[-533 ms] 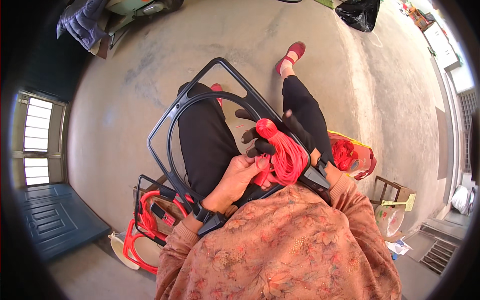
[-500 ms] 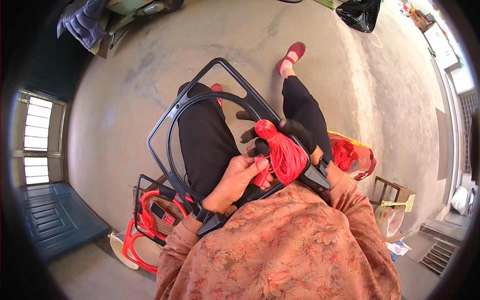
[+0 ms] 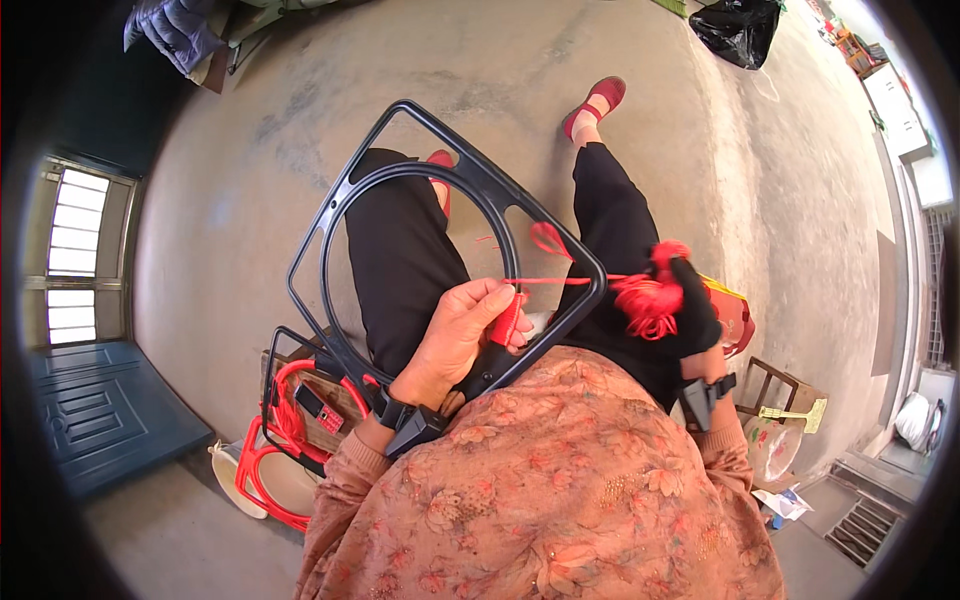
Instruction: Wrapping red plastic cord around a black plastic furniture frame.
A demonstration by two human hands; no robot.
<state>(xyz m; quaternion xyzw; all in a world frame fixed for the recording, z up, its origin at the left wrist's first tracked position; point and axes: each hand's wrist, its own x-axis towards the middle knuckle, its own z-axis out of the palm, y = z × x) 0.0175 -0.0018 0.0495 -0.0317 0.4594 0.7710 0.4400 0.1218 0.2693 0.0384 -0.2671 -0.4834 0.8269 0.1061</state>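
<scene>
My left hand (image 3: 452,335) is closed on a black plastic frame (image 3: 334,204), angular outside with a round ring inside, which rests over my lap. Thumb and fingers pinch the ring where red cord is wound tightly around it, making a red wrapped section (image 3: 508,321). Out to the right, my right hand (image 3: 698,318), in a black glove, grips a bundle of red cord (image 3: 650,298). A stretched strand (image 3: 550,281) runs from the wrapped section to that bundle, passing the frame's right side. A blurred loose loop of cord (image 3: 547,240) hangs in the air above the strand.
Left of my lap lie a red-wrapped frame (image 3: 262,490), a second black frame (image 3: 268,385) and a small red phone (image 3: 318,408). By my right hand is a red bag (image 3: 738,322) with a yellow edge. A wooden stool (image 3: 775,385) stands lower right.
My right hand has pulled away to the right with the cord bundle, drawing the strand tight. The left hand keeps its hold, and the frame has shifted slightly to the left.
</scene>
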